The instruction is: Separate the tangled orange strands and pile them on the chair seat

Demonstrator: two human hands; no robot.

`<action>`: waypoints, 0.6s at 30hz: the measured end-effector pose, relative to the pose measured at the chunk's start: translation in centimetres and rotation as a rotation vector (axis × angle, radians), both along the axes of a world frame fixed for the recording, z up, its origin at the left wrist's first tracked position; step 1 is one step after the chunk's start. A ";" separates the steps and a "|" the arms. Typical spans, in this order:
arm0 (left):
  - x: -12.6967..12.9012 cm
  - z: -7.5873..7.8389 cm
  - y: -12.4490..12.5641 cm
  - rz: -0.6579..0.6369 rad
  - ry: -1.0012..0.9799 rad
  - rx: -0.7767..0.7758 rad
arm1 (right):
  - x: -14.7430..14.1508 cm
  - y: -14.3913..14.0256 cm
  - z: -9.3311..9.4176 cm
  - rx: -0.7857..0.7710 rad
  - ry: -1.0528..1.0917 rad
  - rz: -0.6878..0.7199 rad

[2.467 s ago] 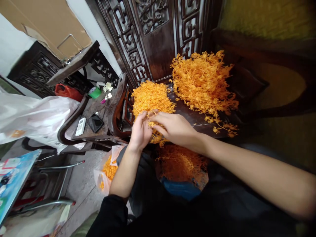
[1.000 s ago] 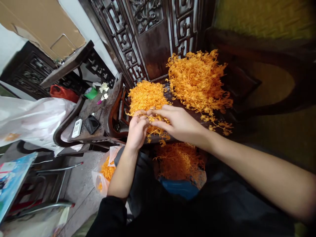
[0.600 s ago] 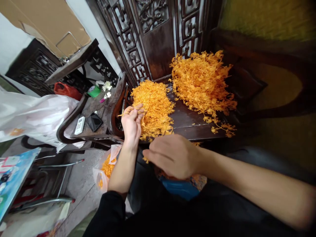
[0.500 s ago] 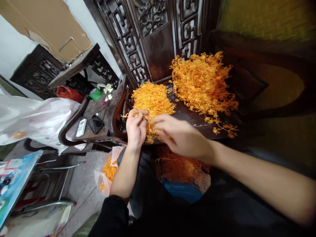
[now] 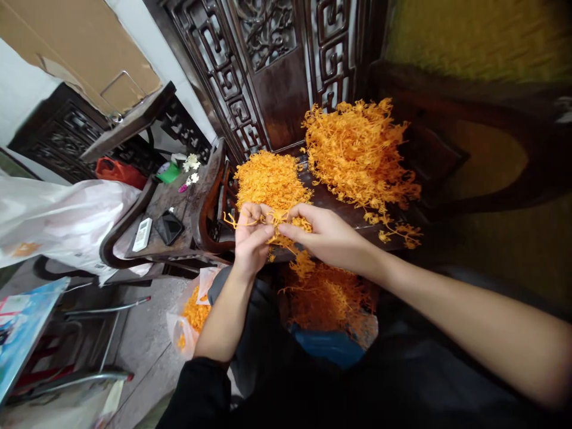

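Sitting before the dark carved wooden chair seat [image 5: 339,211], you have two heaps of orange thread-like strands on it: the loose, tangled heap [image 5: 360,152] at the back right, and the denser, finer heap [image 5: 271,179] just left of it, near your hands. Below the seat edge, a looser mass of orange strands [image 5: 328,295] lies on your lap over a blue bag [image 5: 328,348]. To the left, a white plastic sheet [image 5: 58,217] drapes over furniture beside a side table [image 5: 179,202] carrying a black phone [image 5: 168,226] and a white remote [image 5: 143,233]. Your left hand [image 5: 251,235] and right hand [image 5: 328,235] meet at the fingertips, both pinching one small cluster of orange strands [image 5: 272,221] just in front of the finer heap.
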State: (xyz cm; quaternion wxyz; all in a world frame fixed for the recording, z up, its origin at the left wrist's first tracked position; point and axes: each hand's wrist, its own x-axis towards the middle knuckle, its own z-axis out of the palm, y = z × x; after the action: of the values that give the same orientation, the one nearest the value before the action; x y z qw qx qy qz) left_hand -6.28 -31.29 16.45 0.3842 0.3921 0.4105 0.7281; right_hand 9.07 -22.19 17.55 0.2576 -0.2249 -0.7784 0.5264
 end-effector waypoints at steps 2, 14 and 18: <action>0.2 -0.6 0.1 0.048 0.120 0.010 | 0.0 0.2 0.2 -0.023 -0.011 0.014; 1.1 2.5 -1.1 0.042 -0.106 -0.029 | 0.9 5.9 -2.1 0.790 -0.306 -0.199; -0.7 2.7 -1.6 0.159 -0.106 0.084 | 2.4 10.6 -2.8 0.596 -0.288 -0.384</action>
State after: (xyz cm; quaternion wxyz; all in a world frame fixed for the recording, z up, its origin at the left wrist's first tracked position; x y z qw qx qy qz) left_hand -6.96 -32.88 19.17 0.3296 0.3349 0.3886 0.7926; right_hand 11.46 -11.61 14.76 0.2936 -0.3535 -0.8693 0.1821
